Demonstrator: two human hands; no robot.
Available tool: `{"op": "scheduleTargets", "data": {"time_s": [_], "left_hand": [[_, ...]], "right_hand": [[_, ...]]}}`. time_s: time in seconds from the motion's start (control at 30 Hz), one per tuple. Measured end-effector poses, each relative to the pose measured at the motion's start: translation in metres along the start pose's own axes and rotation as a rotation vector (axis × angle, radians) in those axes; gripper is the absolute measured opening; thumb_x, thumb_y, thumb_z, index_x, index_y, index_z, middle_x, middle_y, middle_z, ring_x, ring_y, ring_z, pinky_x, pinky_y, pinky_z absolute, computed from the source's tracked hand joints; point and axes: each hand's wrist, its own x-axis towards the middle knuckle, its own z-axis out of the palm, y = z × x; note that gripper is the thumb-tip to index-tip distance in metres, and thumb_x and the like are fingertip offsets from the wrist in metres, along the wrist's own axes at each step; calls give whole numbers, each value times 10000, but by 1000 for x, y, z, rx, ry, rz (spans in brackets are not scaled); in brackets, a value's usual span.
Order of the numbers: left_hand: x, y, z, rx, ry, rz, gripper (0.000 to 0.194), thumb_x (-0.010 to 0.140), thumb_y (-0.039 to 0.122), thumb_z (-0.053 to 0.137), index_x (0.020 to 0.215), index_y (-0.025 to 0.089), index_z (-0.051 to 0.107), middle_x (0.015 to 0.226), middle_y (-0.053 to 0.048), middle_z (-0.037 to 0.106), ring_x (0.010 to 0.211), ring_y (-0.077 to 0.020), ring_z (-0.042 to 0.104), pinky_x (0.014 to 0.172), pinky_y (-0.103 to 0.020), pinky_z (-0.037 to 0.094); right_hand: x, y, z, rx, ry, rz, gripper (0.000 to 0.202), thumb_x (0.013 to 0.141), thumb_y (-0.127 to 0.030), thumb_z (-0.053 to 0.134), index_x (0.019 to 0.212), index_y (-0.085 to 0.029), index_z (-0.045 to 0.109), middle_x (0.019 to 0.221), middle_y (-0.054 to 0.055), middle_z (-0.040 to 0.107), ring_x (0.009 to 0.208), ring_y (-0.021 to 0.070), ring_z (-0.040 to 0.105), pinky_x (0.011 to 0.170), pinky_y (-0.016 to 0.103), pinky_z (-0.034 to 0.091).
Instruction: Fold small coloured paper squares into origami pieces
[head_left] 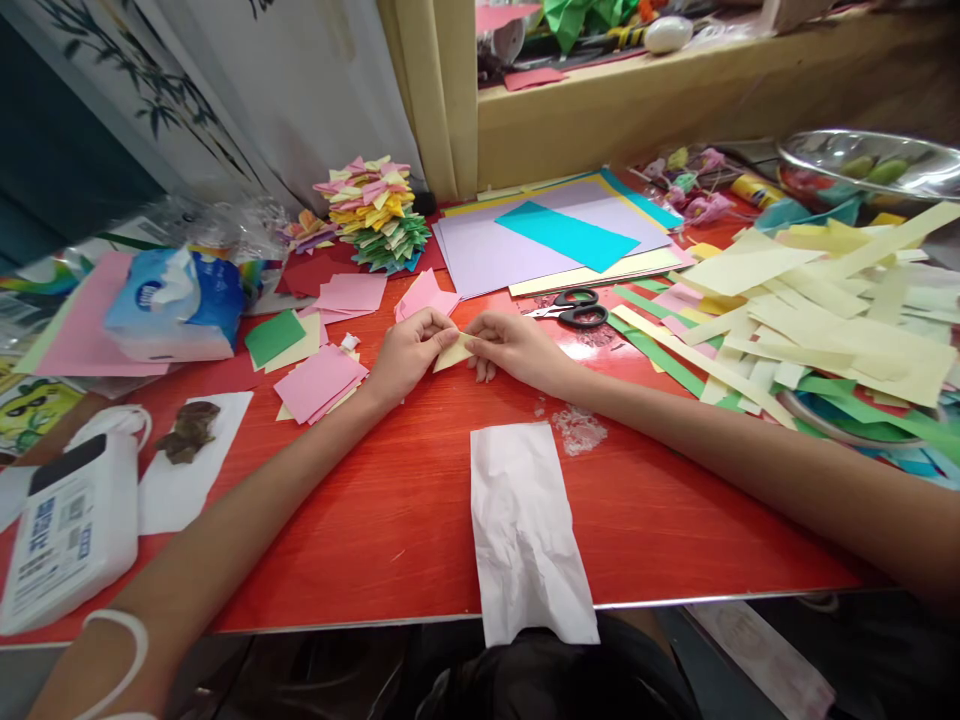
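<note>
Between my two hands is a small pale yellow folded paper (452,354), held above the red table. My left hand (414,350) pinches its left and upper edge between thumb and fingers. From the right, my right hand (510,347) grips the paper's other edge, its fingers curled beneath. Pink paper squares (321,383) lie to the left of my left hand, and a folded pink piece (425,294) is just behind it. Black-handled scissors (581,308) rest behind my right hand.
On the red table (337,540) stand a tissue pack (180,303), a layered paper stack (379,215) and a white box (75,530). Paper strips (832,310) heap at the right under a metal bowl (877,165). A white tissue (525,530) hangs over the front edge.
</note>
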Motion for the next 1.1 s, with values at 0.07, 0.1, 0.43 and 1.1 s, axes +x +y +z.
{"op": "scheduleTargets", "data": {"time_s": [0.07,0.1,0.43,1.1], "left_hand": [[0,0,0,9,-3,1,159,736,305,572,761,150,540,653,20,544,596,-78,482,544,-194,351],[0,1,0,12,-5,1,157,735,303,572,758,150,539,652,20,544,595,-79,482,543,-195,351],[0,2,1,-19,15,-16,187,736,336,580,762,154,542,669,18,561,599,-79,504,533,-186,370],[-1,-2,0,69,-31,50,113,795,288,502,831,191,547,599,28,524,515,-87,490,511,-211,399]], "right_hand": [[0,0,0,-7,2,0,91,830,-214,467,768,-149,484,525,-29,551,453,71,559,456,180,464],[0,0,0,-8,2,1,92,830,-214,466,767,-150,483,525,-29,551,454,72,559,456,180,464],[0,0,0,30,10,4,124,836,-253,477,770,-148,476,534,-23,559,451,74,560,457,183,466],[0,3,-1,112,151,-9,110,855,-258,454,780,-179,435,604,-7,574,471,92,563,470,217,465]]}}
